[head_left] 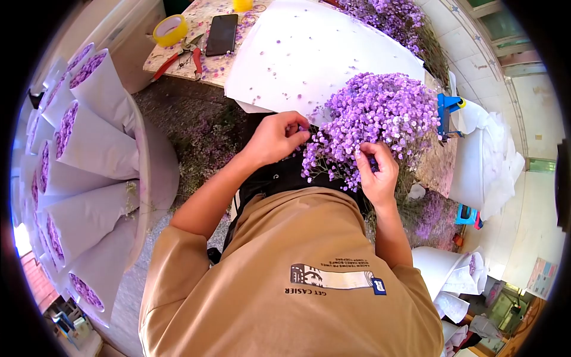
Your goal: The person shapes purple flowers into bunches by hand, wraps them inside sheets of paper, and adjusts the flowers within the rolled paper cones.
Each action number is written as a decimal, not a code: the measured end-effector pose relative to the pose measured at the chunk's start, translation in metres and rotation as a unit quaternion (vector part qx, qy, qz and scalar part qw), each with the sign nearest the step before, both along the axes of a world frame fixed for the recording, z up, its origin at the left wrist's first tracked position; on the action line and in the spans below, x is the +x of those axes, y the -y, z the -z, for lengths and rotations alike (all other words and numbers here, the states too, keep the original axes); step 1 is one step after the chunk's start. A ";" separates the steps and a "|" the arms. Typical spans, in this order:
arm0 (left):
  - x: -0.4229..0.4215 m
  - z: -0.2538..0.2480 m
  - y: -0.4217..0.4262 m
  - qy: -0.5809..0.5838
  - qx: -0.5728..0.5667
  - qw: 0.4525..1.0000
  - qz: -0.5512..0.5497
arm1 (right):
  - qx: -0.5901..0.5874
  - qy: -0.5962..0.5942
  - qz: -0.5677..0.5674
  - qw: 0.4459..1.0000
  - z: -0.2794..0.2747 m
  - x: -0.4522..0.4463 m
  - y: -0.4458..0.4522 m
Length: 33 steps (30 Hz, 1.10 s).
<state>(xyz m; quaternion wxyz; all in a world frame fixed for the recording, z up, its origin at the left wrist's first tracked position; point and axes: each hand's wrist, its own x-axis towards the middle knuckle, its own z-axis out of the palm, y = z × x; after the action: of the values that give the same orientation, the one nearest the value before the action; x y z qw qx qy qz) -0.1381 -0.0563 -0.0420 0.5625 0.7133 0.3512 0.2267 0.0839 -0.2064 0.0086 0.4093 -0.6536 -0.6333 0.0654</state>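
Observation:
A big bunch of purple baby's breath [380,113] lies in front of me, its blooms spilling over the near edge of the white wrapping paper [291,53]. My left hand [276,140] is at the bunch's left side, fingers curled and thumb against them in a pinch; a speck of purple shows at the tips, but what they hold is too small to name. On the near side of the blooms, my right hand [379,174] pinches a small flower sprig between thumb and forefinger. Stems under the bunch are mostly hidden.
Red-handled pruning shears [181,59], a phone [222,34] and a yellow tape roll [170,30] lie on the table. More purple flowers [386,18] rest at the back. Wrapped bouquets [95,149] fill a tub at left. A blue tape dispenser [445,116] stands at right.

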 end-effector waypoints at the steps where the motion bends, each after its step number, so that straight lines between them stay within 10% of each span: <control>1: 0.004 -0.002 0.004 -0.024 0.039 0.999 -0.007 | 0.000 0.001 -0.001 1.000 0.000 0.000 0.000; 6: 0.016 0.023 0.003 -0.030 0.241 0.969 -0.034 | -0.008 -0.001 0.002 1.000 -0.003 0.001 0.002; 11: 0.011 0.027 -0.006 0.126 -0.020 0.988 -0.085 | -0.005 -0.029 0.013 0.999 -0.004 0.006 0.006; 14: 0.001 -0.002 -0.017 0.281 -0.336 0.898 -0.052 | -0.009 -0.038 0.011 0.999 -0.004 0.010 0.010; 18: 0.015 -0.027 -0.021 0.287 -0.344 0.894 0.031 | -0.008 -0.050 -0.036 0.998 -0.004 0.008 0.007; 26: 0.073 0.002 -0.030 0.055 0.013 0.997 0.062 | -0.039 -0.015 -0.075 0.996 -0.007 0.003 0.002; 33: 0.067 -0.017 -0.023 -0.016 0.009 0.996 0.088 | -0.007 -0.055 -0.006 0.998 0.002 0.007 0.002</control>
<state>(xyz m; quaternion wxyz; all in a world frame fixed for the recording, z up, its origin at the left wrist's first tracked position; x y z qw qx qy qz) -0.0716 -0.0332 -0.0252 0.5677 0.7504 0.2940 0.1679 0.0911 -0.2088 0.0069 0.4384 -0.6482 -0.6133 0.1076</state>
